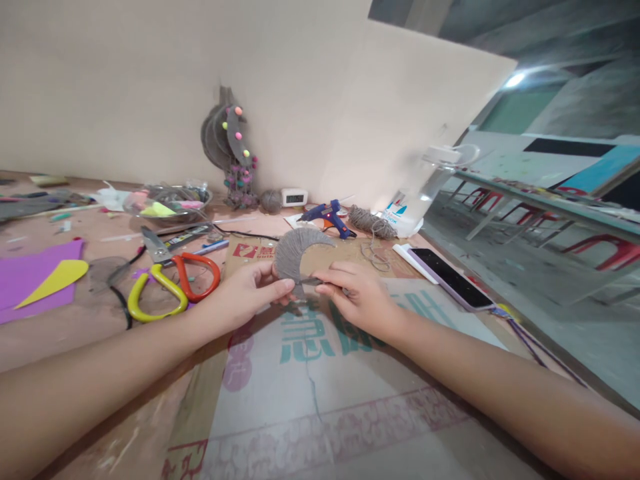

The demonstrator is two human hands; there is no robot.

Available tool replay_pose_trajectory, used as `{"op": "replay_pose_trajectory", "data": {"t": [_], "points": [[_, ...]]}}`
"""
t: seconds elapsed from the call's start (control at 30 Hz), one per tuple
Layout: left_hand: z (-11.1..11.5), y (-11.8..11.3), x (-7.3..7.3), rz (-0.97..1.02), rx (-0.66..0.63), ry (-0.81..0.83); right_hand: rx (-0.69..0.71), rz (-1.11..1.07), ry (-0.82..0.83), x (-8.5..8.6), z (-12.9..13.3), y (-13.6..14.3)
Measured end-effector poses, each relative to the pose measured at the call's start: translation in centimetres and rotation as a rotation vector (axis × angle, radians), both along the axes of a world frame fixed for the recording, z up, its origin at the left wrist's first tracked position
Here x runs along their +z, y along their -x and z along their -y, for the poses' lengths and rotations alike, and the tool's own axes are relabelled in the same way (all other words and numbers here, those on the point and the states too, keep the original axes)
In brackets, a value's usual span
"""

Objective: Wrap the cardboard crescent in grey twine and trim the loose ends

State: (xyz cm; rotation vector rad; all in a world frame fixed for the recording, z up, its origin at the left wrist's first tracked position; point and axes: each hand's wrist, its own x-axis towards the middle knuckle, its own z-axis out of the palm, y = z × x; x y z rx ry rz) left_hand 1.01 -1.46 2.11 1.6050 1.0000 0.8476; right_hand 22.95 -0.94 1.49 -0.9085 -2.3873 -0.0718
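A grey crescent [293,255], wrapped in yarn, is held upright above a printed cardboard sheet [270,413]. Its left edge is pinched between the thumb and fingers of my left hand [255,292]. On the right, my right hand [359,297] pinches a thin grey strip [311,281] at the crescent's lower part. Whether that strip is yarn or the crescent's lower tip is too small to tell. A loose grey-green thread [313,387] lies on the cardboard below the hands.
Scissors [173,287] lie left of my left hand, near purple paper [45,267]. Behind stand a glue gun [330,217], yarn [373,222], a small clock [294,197] and a bottle [420,190]. A phone [450,277] rests at the right; a decorated crescent piece [230,140] leans on the wall.
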Motion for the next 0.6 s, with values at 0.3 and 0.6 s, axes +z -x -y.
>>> {"op": "replay_pose_trajectory", "data": {"t": [0.3,0.6], "points": [[0.06,-0.04,0.24,-0.013,0.012,0.008,-0.009,0.031,-0.006,0.26,0.27,0.04],[-0.06,0.16,-0.38,-0.015,-0.025,-0.030,0.000,0.057,-0.028,0.42,0.41,0.21]]}}
